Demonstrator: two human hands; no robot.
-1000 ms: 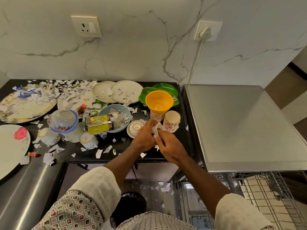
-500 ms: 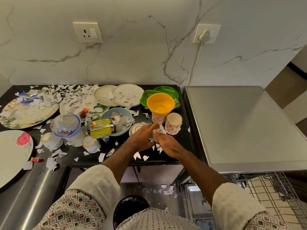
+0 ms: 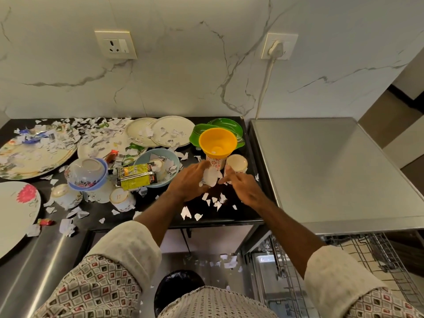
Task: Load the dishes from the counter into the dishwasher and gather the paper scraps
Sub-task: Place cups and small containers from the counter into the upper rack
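Looks like the scrap-gathering step. Left hand (image 3: 190, 182) curled around a white wad of paper scraps (image 3: 210, 177), right hand (image 3: 243, 185) spread with one finger out, both on the tabletop (image 3: 238, 214) near the cups. Next up: sweeping loose bits together. Dishes still unloaded.

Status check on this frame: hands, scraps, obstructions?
Left hand clutching white paper scraps. Right hand open, finger out beside them. Loose scraps on black counter. Patterned cups crowd behind.
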